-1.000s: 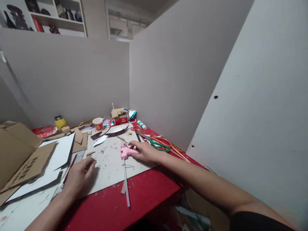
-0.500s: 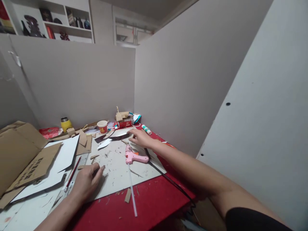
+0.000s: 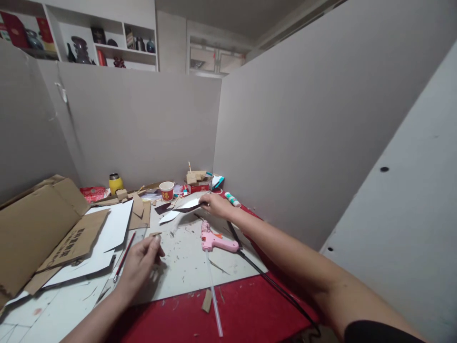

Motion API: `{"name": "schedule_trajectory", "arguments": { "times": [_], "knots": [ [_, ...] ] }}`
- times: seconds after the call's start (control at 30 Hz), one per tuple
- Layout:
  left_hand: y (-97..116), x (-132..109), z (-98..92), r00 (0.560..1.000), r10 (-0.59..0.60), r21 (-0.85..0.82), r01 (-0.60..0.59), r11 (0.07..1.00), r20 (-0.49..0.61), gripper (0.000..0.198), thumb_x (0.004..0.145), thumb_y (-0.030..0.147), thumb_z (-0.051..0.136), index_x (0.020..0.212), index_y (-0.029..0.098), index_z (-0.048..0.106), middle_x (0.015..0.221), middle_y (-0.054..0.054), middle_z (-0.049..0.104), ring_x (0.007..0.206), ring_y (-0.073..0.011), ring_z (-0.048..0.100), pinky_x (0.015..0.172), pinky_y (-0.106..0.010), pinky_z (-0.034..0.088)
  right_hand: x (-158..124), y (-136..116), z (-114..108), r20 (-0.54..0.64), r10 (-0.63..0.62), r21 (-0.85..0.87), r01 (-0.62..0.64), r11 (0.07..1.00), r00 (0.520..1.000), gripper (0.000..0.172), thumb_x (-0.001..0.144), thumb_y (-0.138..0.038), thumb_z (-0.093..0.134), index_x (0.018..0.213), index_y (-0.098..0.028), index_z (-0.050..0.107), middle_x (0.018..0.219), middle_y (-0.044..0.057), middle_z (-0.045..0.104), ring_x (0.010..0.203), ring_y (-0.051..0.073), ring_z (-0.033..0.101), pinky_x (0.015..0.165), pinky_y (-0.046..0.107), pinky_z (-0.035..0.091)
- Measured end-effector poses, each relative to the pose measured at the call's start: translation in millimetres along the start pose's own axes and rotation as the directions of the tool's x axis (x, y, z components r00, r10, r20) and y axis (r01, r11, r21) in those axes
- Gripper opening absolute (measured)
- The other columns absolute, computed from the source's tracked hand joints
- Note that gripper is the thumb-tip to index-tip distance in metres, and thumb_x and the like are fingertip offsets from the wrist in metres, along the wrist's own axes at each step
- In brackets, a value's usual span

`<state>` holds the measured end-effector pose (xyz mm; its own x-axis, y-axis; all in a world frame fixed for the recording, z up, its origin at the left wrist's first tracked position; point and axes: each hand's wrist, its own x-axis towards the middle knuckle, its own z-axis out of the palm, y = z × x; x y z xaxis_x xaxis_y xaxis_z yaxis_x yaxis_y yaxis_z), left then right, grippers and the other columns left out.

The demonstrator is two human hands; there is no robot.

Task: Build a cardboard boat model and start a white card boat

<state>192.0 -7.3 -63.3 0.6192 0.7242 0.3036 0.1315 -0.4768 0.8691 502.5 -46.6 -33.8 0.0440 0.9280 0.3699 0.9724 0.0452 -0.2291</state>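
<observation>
Two hands: well apart over the desk [image 3: 250, 305]; 12 o'clock here is straight away from the wearer.
Right hand [image 3: 217, 206]: reaching out toward 12, thumb and fingers pinched on the near-right end of the card [image 3: 189, 204].
Left hand [image 3: 137, 262]: nearer the wearer, fingers loosely curled over the mat [image 3: 178, 269]; whether anything sits inside the curl is hidden.
Card: at 9 o'clock from the right hand and touching it; at 1 o'clock from the left hand and clear of it. White on top, dark along the near edge.
Card's long axis: roughly from 8 o'clock to 2 o'clock, with the 2 o'clock end in the grip and the 8 o'clock end pointing toward the wearer's left. White and dark pieces overlap at that far end; I cannot tell whether they are joined.
Nearer hand: the right, in contact; the left is the farther one.
Glue gun [image 3: 217, 242]: lying on the mat, at 6 o'clock from the right hand and near 3 from the left, touched by neither. Nozzle toward 12, handle toward 3.
Stick [image 3: 215, 300]: running from the gun toward 5 or 6 o'clock, past the mat's edge.
Cable [image 3: 278, 286]: leaving the handle toward 4 o'clock.
Scrap [image 3: 155, 234]: just beside the left fingertips, at 1 o'clock.
Pencil [image 3: 124, 256]: at 9 o'clock from the left hand, axis 1 to 7.
Cup [image 3: 166, 192]: at 10 o'clock from the card.
Tube [image 3: 233, 199]: at 2 o'clock from the right hand.
</observation>
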Motion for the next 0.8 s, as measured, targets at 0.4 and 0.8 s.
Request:
{"name": "schedule_trajectory", "arguments": {
  "times": [0.4, 0.8],
  "knots": [
    [26.5, -3.6, 9.8, 0.859, -0.311, -0.729, 0.511, 0.457, 0.407, 0.039, 0.093, 0.040, 0.039, 0.115, 0.014, 0.060, 0.086, -0.011, 0.073, 0.074, -0.0236, 0.069, 0.067, -0.033, 0.053, -64.9, -117.1, 4.2, -0.059, -0.541, 0.124, 0.544, 0.830, 0.839, 0.018, 0.082, -0.009, 0.053, 0.095, -0.015, 0.063, 0.098, 0.011, 0.065, 0.089, 0.018, 0.061, 0.077, 0.029, 0.049],
    [36.7, -6.5, 4.1, 0.751, -0.452, -0.715, 0.634, 0.293, 0.481, 0.044, 0.094, 0.039, 0.041, 0.117, 0.007, 0.059, 0.060, -0.009, 0.072, 0.039, -0.0197, 0.062, 0.043, -0.028, 0.051, -68.9, -140.9, -2.1, -0.106, -0.584, 0.196, 0.593, 0.781, 0.805, 0.032, 0.081, -0.012, 0.055, 0.113, -0.013, 0.057, 0.118, 0.017, 0.060, 0.107, 0.022, 0.057, 0.089, 0.037, 0.048]
  ]
}}
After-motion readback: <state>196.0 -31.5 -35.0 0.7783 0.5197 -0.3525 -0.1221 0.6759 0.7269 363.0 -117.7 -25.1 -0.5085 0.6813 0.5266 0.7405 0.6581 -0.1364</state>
